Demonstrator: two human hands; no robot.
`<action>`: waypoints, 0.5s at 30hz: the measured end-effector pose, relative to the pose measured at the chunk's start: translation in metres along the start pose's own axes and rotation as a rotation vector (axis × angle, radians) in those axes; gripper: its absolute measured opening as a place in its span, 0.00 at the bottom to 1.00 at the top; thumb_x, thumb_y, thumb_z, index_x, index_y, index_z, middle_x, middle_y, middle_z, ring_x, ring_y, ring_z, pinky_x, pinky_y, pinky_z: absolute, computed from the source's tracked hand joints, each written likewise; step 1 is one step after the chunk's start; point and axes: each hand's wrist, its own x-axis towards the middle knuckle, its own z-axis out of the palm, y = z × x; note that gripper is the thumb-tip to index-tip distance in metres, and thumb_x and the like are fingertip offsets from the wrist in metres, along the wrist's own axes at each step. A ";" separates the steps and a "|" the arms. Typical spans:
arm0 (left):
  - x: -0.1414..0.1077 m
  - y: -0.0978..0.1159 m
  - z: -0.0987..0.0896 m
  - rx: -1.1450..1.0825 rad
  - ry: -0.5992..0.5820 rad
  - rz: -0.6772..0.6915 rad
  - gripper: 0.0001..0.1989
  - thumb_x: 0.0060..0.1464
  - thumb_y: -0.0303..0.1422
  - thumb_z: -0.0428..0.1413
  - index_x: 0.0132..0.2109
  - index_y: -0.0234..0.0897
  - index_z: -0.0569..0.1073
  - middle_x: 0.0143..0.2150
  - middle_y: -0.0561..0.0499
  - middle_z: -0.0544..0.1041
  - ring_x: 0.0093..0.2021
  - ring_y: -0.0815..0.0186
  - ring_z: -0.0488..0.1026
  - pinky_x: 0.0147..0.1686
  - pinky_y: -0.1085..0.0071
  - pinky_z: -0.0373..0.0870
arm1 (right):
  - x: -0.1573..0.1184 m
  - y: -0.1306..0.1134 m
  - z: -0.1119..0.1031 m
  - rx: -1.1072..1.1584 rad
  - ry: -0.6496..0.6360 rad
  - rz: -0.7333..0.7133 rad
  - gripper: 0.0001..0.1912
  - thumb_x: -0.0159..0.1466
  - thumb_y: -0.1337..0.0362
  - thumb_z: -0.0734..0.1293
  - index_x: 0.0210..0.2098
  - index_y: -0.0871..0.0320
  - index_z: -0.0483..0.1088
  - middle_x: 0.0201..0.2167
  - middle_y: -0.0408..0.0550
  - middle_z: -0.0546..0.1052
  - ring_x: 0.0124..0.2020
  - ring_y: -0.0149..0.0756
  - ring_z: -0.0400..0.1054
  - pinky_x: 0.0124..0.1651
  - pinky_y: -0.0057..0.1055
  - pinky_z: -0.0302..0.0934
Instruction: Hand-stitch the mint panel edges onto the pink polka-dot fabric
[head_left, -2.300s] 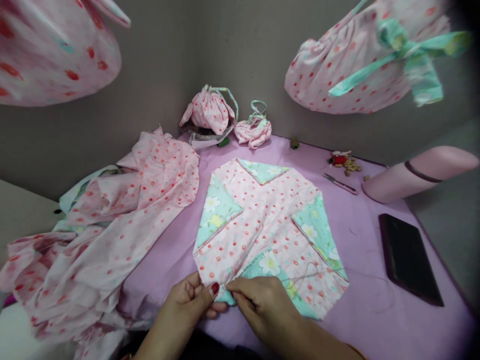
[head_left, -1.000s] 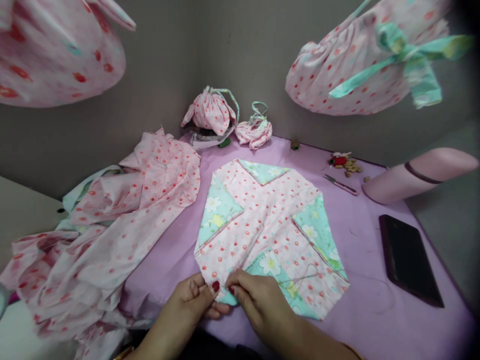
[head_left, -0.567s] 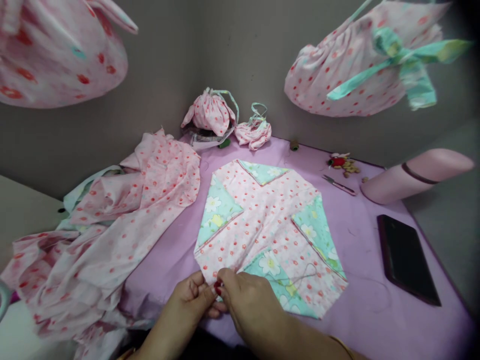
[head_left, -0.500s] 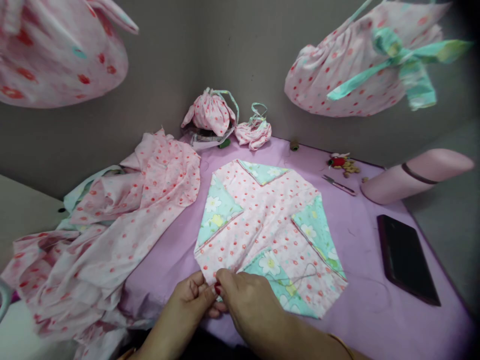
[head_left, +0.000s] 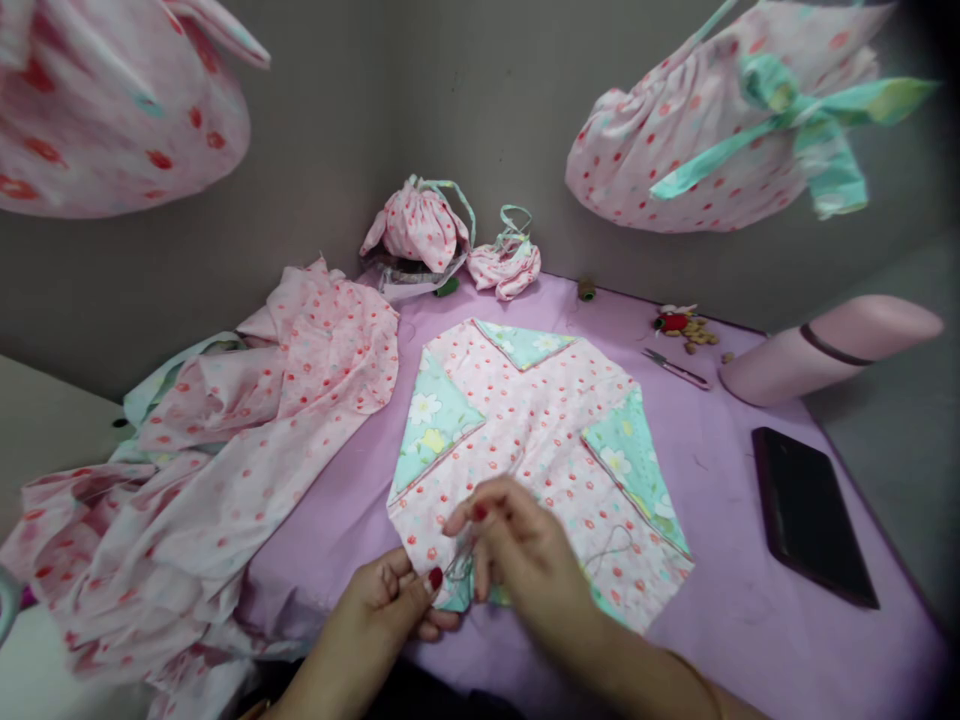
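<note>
An octagon-like piece of pink flowered cloth (head_left: 517,430) lies flat before me, with green flowered triangles (head_left: 442,410) at its corners. My left hand (head_left: 394,595) pinches its near left edge between thumb and fingers. Just above the cloth, my right hand (head_left: 517,550) is raised with bent fingers, thumb against the index finger; whatever sits in that pinch is too small to make out. Between the hands runs a loose tangle of dark thread (head_left: 459,568). Another loop of thread (head_left: 619,540) lies on the cloth to the right. My right hand covers most of the near green triangle.
Crumpled pink cloth (head_left: 285,400) fills the left side. At right are a phone (head_left: 814,515), a pink bottle (head_left: 825,350), thread snips (head_left: 679,370) and a red spool (head_left: 671,322). Small pouches (head_left: 506,265) stand at the back; a bow-tied pouch (head_left: 697,150) hangs above.
My right hand has risen and moved right, away from the left fingertips, uncovering thread between the hands. My left hand keeps its pinch on the cloth edge.
</note>
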 end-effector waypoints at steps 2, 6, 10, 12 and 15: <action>0.000 -0.003 -0.003 0.016 0.006 -0.009 0.17 0.44 0.42 0.59 0.36 0.32 0.73 0.25 0.52 0.78 0.26 0.67 0.74 0.25 0.75 0.65 | 0.020 0.000 -0.027 0.561 0.199 0.320 0.03 0.64 0.66 0.54 0.33 0.56 0.56 0.16 0.35 0.66 0.08 0.22 0.53 0.10 0.16 0.48; 0.001 -0.005 -0.004 0.031 0.012 -0.009 0.14 0.47 0.41 0.58 0.35 0.33 0.74 0.25 0.51 0.79 0.26 0.67 0.75 0.26 0.75 0.66 | 0.059 0.014 -0.099 0.725 0.660 0.429 0.09 0.58 0.75 0.58 0.24 0.58 0.57 0.15 0.34 0.61 0.12 0.18 0.53 0.15 0.13 0.51; 0.002 -0.006 -0.004 0.024 0.011 -0.017 0.14 0.47 0.40 0.58 0.36 0.33 0.74 0.25 0.52 0.78 0.26 0.67 0.75 0.25 0.75 0.66 | 0.082 0.041 -0.161 0.589 1.009 0.333 0.14 0.61 0.78 0.53 0.23 0.58 0.58 0.14 0.34 0.60 0.14 0.19 0.59 0.22 0.17 0.58; 0.002 -0.005 -0.004 0.022 0.008 -0.019 0.14 0.47 0.40 0.58 0.35 0.33 0.74 0.24 0.52 0.78 0.25 0.68 0.75 0.25 0.76 0.66 | 0.089 0.053 -0.186 0.476 1.160 0.257 0.15 0.61 0.79 0.52 0.24 0.57 0.57 0.14 0.33 0.59 0.15 0.21 0.62 0.25 0.22 0.60; 0.002 -0.004 -0.005 0.020 0.004 -0.029 0.15 0.45 0.41 0.58 0.34 0.33 0.73 0.24 0.52 0.78 0.25 0.68 0.74 0.24 0.76 0.65 | 0.098 0.067 -0.222 0.300 1.300 0.157 0.17 0.57 0.82 0.50 0.24 0.55 0.57 0.16 0.33 0.59 0.16 0.23 0.64 0.27 0.26 0.60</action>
